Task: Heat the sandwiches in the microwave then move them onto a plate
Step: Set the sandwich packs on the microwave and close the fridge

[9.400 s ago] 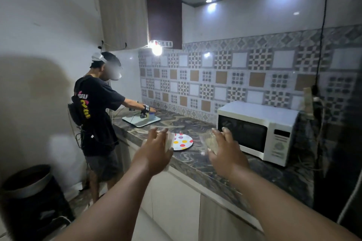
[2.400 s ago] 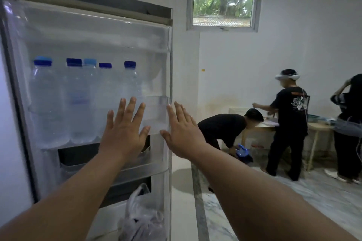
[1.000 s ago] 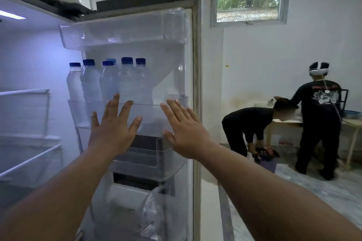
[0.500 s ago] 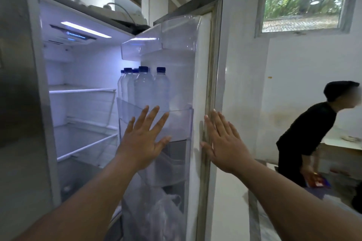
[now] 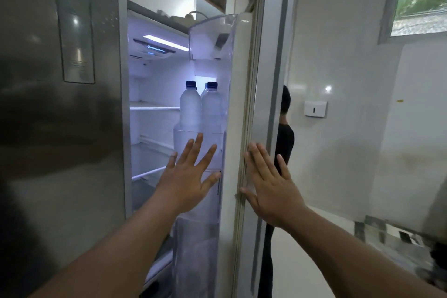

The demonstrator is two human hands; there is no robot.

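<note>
Both hands flat, fingers spread, holding nothing: left hand [image 5: 187,178] against door shelf below water bottles [image 5: 202,106], right hand [image 5: 271,185] on fridge door [image 5: 244,104] edge, likely to push it closed. Sandwiches, microwave, plate out of view.

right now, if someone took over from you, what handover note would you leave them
Left hand: flat and open against the fridge door's inner bins, holding nothing.
Right hand: flat and open on the fridge door edge, holding nothing.
Water bottles stand in the door shelf.
Sandwiches, microwave and plate: not in view, so progress cannot be judged.
Left: finish with the door, then heat and plate the sandwiches.
</note>
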